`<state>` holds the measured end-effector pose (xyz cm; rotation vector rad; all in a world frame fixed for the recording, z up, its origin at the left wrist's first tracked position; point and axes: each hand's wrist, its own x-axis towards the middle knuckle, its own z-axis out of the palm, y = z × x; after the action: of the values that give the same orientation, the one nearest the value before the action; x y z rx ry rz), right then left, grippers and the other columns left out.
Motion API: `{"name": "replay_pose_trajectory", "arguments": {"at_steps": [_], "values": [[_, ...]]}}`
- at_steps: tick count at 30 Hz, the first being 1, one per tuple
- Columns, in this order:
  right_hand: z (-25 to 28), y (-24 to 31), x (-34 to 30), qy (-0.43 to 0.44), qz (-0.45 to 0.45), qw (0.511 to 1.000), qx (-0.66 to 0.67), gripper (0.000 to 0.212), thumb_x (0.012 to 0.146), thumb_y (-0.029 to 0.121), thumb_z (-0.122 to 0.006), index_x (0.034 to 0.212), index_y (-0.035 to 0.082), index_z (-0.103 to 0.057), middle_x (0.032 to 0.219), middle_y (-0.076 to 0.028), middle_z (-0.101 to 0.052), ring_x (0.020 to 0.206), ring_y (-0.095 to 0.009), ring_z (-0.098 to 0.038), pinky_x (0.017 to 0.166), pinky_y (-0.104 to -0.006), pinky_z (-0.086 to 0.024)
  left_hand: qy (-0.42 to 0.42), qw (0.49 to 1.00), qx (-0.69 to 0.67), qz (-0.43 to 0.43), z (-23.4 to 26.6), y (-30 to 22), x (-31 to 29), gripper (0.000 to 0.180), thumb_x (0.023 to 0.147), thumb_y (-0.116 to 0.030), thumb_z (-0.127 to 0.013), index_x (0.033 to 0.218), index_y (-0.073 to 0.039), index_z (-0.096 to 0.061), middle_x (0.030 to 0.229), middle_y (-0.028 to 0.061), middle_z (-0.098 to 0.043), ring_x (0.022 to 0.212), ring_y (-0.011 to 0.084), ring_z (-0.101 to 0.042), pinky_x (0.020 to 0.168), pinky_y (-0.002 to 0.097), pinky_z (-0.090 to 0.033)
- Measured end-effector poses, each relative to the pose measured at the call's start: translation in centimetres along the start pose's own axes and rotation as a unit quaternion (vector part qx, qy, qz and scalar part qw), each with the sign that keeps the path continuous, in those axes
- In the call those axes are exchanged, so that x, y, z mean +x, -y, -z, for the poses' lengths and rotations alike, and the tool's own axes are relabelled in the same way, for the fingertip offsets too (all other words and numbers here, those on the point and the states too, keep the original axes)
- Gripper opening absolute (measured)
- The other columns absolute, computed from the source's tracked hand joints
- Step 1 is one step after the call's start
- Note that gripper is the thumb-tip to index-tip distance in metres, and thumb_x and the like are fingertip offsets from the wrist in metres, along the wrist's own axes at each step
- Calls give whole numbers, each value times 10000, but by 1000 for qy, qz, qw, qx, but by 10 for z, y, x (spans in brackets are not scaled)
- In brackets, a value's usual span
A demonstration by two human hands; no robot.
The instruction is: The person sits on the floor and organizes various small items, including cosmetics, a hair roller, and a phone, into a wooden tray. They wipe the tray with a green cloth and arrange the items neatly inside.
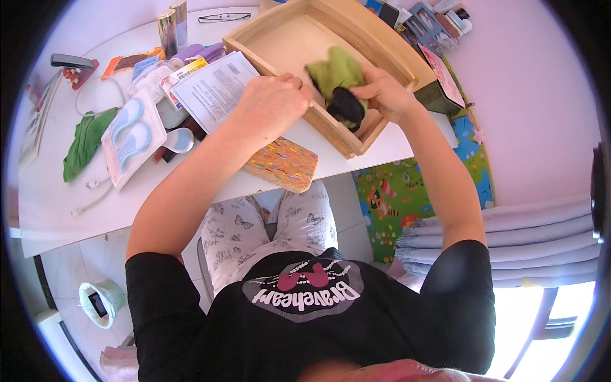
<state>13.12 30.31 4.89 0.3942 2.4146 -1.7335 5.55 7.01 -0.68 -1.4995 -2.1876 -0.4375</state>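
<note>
A pale wooden drawer (pixel 273 48) sits tilted on the white desk. My left hand (pixel 270 105) is closed on the drawer's near left rim, its fingertips partly hidden. Inside the drawer's near right part, my right hand (pixel 385 95) grips a crumpled green cloth (pixel 344 69) between thumb and fingers. Black parts (pixel 347 107) show at the lower end of the cloth; whether they belong to it I cannot tell. Below my left wrist lies a speckled cork-like block (pixel 286 167) at the desk's front edge.
Left of the drawer lie a printed white sheet (pixel 216 89), packaged blue-and-white items (pixel 133 137), a darker green cloth (pixel 89 143), cables and a stapler (pixel 71 62). Glasses (pixel 224 18) rest at the back. A box (pixel 442 79) stands right of the drawer. A lined bin (pixel 102 302) is on the floor.
</note>
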Motion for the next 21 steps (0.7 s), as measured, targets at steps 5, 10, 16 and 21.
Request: {"name": "replay_pose_trajectory", "arguments": {"at_steps": [5,10,16,21], "values": [[20,3,-3,-20,98,953,286,442,876,110,-458,1285,-53,-488,1229,-163,-585,1091,-277,-595,950,-421,-479,-2,1000,-3,-4,-4,2,-1,89,821,-148,-598,867,-92,-649,875,46,-639,793,216,-673,632,337,-552],[25,3,12,-73,120,945,296,403,922,165,-391,1209,-78,-537,1175,-162,-616,1008,-275,-630,875,-401,-525,-26,1000,-5,-12,-6,2,-3,83,804,-164,-621,828,-85,-628,830,40,-626,779,196,-663,618,321,-549],[20,24,73,-383,297,833,-268,485,783,110,-635,1223,-17,-475,1103,-182,-609,974,-289,-622,806,-388,-501,-53,998,6,-29,-12,1,-1,143,791,-204,-642,781,-68,-599,791,35,-615,793,173,-648,612,306,-541],[-11,57,126,-372,330,665,-558,432,785,85,-625,1206,134,-545,1245,-135,-566,1023,-341,-604,824,-402,-521,-57,998,-21,-19,-6,-2,0,238,776,-301,-656,748,-74,-591,751,35,-603,795,179,-637,614,303,-532]]}}
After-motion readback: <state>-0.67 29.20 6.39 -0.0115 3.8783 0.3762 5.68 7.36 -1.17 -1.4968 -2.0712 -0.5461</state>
